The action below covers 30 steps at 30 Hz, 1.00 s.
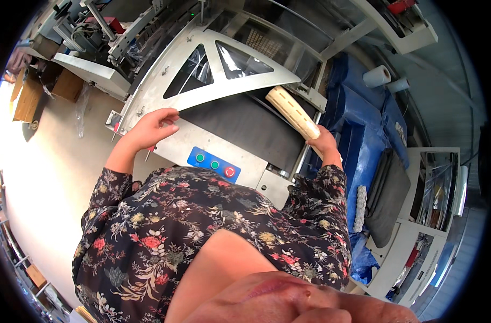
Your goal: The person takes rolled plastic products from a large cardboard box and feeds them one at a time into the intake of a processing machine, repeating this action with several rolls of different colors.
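My right hand (324,141) grips the near end of a long cream-coloured cylinder (293,111) with dark dash-like marks along it; I cannot tell its kind. Its far end reaches over the dark conveyor belt (240,121), close to the tip of a white sealing frame (240,86) with two triangular cut-outs. At that frame's left near edge is my left hand (158,129). Its fingers are loosely bent, the thumb stands apart, and nothing shows in it. Whether the fingertips touch the frame is unclear. A blue control panel (214,164) with green and red buttons sits below the belt.
To the right lie blue-covered stacks (358,126) with a white roll (377,76) on top and a pale knobbly strip (360,209) nearer me. A white cabinet (428,215) stands beyond. Another machine (94,72) and a cardboard box (27,97) are at the left.
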Tool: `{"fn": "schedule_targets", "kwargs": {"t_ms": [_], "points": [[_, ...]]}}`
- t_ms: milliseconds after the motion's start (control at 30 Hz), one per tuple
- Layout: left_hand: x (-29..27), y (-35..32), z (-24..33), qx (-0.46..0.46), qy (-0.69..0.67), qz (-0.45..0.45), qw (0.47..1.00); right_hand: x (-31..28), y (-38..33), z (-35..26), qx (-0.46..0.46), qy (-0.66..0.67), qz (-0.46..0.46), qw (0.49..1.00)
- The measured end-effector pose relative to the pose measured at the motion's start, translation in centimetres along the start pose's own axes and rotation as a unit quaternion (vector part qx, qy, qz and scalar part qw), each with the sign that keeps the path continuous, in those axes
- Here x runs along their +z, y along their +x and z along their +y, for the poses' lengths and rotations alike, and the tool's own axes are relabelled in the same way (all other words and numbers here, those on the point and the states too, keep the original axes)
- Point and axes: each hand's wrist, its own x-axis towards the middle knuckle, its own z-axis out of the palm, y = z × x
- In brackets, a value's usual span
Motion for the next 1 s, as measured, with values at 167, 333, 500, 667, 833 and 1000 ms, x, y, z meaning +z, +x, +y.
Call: {"fn": "schedule_targets", "kwargs": {"t_ms": [167, 333, 500, 667, 833, 1000], "points": [[-0.7, -1.3, -0.8, -0.034, -0.008, 0.012, 0.999, 1.8, 4.9, -3.1, -0.031, 0.029, -0.033, 0.999], [-1.0, -2.2, -0.2, -0.027, 0.013, 0.025, 0.999, 2.9, 7.2, -6.2, -0.066, -0.036, -0.013, 0.997], [-0.4, -2.3, 0.4, -0.021, 0.011, 0.036, 0.999, 3.1, 6.1, -6.2, -0.041, -0.098, 0.012, 0.994], [0.5, -1.4, -1.2, -0.016, -0.013, 0.008, 1.000, 3.6, 4.1, -5.0, -0.011, -0.119, 0.046, 0.992], [6.8, 3.4, -2.9, -0.094, -0.199, -0.171, 0.960, 3.8, 3.4, -5.2, 0.029, -0.130, 0.039, 0.990], [18.0, 14.6, -2.9, -0.195, -0.552, -0.110, 0.803, 5.5, 3.0, -6.6, 0.023, -0.113, 0.092, 0.989]]}}
